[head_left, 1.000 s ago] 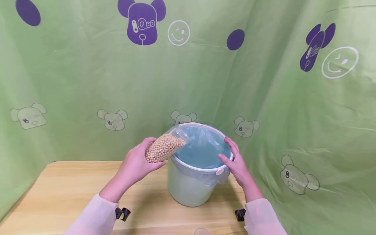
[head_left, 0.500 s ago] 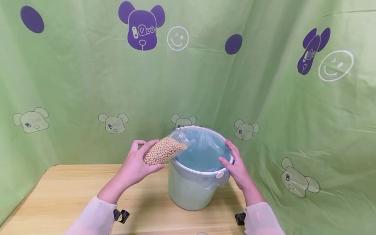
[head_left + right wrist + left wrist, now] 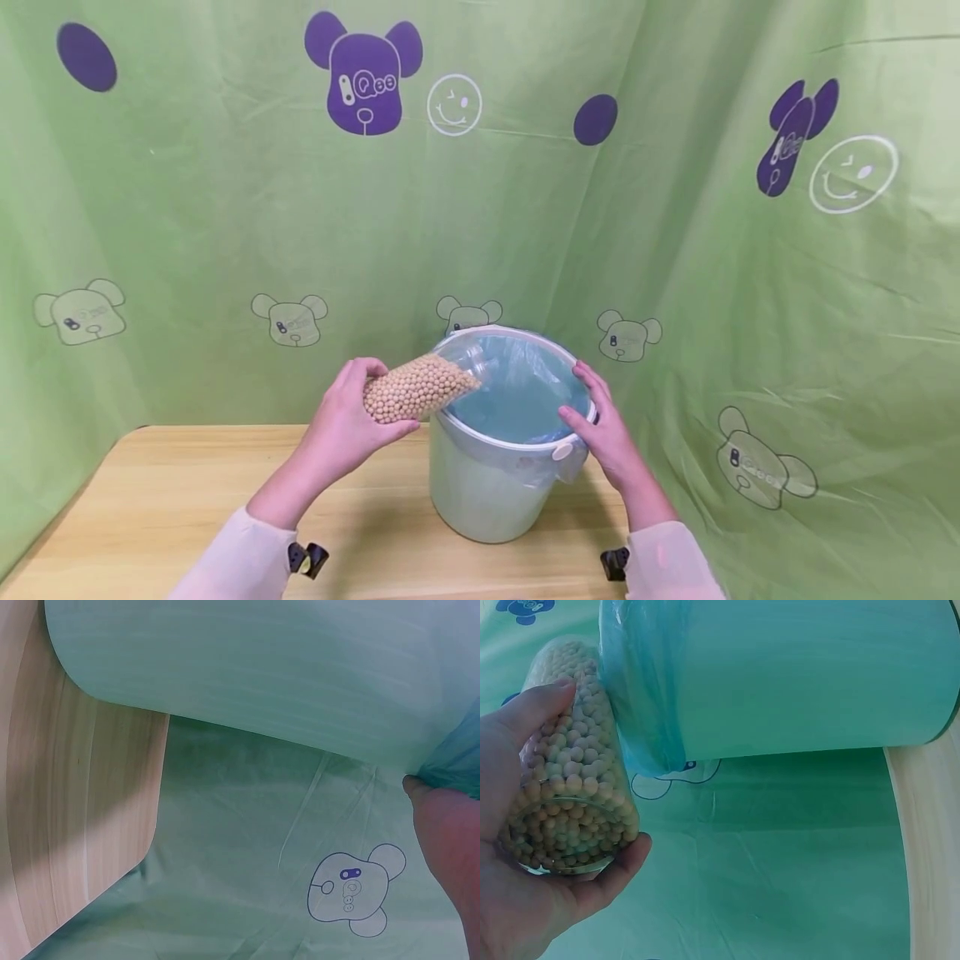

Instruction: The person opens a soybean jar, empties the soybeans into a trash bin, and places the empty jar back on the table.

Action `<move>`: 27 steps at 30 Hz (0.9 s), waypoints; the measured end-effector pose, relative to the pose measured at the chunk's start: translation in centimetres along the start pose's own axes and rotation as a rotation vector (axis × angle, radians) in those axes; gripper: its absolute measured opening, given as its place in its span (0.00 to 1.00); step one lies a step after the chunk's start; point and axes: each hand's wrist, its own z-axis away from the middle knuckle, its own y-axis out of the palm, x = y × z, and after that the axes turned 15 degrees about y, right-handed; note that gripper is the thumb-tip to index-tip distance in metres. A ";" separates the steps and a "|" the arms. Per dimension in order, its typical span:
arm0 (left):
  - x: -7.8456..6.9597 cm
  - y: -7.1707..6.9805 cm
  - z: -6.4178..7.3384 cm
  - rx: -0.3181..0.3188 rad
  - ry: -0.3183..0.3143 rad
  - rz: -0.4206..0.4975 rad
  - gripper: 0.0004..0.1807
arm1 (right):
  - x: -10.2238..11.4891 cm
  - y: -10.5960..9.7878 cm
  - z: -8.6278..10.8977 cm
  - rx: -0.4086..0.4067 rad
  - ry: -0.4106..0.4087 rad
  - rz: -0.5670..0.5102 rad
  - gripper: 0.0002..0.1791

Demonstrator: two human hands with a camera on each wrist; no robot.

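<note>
In the head view my left hand (image 3: pixel 348 417) grips a clear plastic jar (image 3: pixel 471 360) of pale round beans (image 3: pixel 420 387). The jar lies tilted, its mouth over the left rim of a light green trash can (image 3: pixel 487 492) and the beans reaching close to that mouth. From the left wrist view, thumb and fingers wrap the jar near its base (image 3: pixel 570 832). On the can's right side, my right hand (image 3: pixel 611 433) holds the rim, over the edge of a thin blue bag (image 3: pixel 517 383) that lines it. Only part of that hand (image 3: pixel 450 840) enters the right wrist view.
The can stands on a light wooden table (image 3: pixel 187 483). Green curtains (image 3: pixel 225 208) with printed bear heads hang behind the table and along both sides. Below the can's rim, the bag's edge (image 3: pixel 645 690) is folded outward.
The left hand has tipped the jar further, so its mouth sits lower over the can. Its fingers have shifted on the jar. My right hand keeps its place on the rim.
</note>
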 end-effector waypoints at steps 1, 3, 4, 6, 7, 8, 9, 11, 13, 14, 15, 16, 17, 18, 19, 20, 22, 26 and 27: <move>0.0 0.0 0.0 -0.004 0.000 -0.003 0.44 | 0.0 0.0 0.0 0.002 0.002 -0.004 0.43; -0.1 -0.1 0.0 -0.006 -0.002 -0.011 0.44 | 0.0 0.0 0.0 0.003 0.001 -0.005 0.42; -0.1 -0.2 0.0 -0.007 -0.004 -0.013 0.44 | 0.0 0.0 0.0 0.005 0.004 -0.006 0.42; -0.1 -0.3 0.0 -0.008 -0.003 -0.016 0.44 | 0.0 -0.1 0.0 0.004 0.003 -0.002 0.42; -0.1 -0.3 -0.1 -0.008 -0.003 -0.016 0.44 | -0.1 -0.1 -0.1 0.005 0.002 -0.001 0.42; -0.1 -0.4 -0.1 -0.007 -0.004 -0.017 0.44 | -0.1 -0.1 -0.1 0.005 0.002 0.000 0.42; -0.1 -0.4 -0.1 -0.006 -0.004 -0.018 0.44 | -0.1 -0.1 -0.1 0.005 0.002 0.000 0.42; -0.1 -0.4 -0.1 -0.004 -0.004 -0.020 0.44 | -0.1 -0.1 -0.1 0.007 0.001 -0.001 0.42; -0.1 -0.5 -0.1 -0.001 -0.003 -0.024 0.44 | -0.1 -0.1 -0.1 0.006 0.003 -0.004 0.41; 0.0 -0.5 -0.1 0.000 -0.001 -0.026 0.44 | -0.1 -0.1 -0.1 0.006 0.004 -0.005 0.41; 0.0 -0.6 -0.1 0.001 0.002 -0.028 0.44 | -0.1 -0.1 -0.1 0.006 0.004 -0.006 0.41; -0.1 -0.6 -0.1 0.001 0.003 -0.029 0.44 | -0.1 -0.1 -0.1 0.006 0.004 -0.007 0.41; -0.1 -0.6 -0.1 0.001 0.006 -0.029 0.44 | -0.1 -0.1 -0.1 0.005 0.003 -0.006 0.41; -0.1 -0.7 -0.1 0.000 0.009 -0.029 0.44 | -0.1 -0.1 -0.1 0.004 0.001 -0.007 0.41; -0.1 -0.7 -0.1 -0.001 0.010 -0.028 0.44 | -0.1 -0.1 -0.2 0.004 -0.001 -0.006 0.42; -0.1 -0.7 -0.1 -0.002 0.009 -0.026 0.43 | -0.2 -0.1 -0.2 0.005 -0.003 -0.006 0.42; -0.1 -0.8 0.0 -0.005 0.006 -0.023 0.43 | -0.2 0.0 -0.2 0.007 -0.003 -0.009 0.42; -0.1 -1.0 0.0 -0.008 0.001 -0.020 0.42 | -0.3 0.0 -0.2 0.016 0.002 -0.021 0.42; -0.2 -1.0 0.0 -0.007 0.001 -0.022 0.42 | -0.3 0.0 -0.2 0.016 0.004 -0.024 0.41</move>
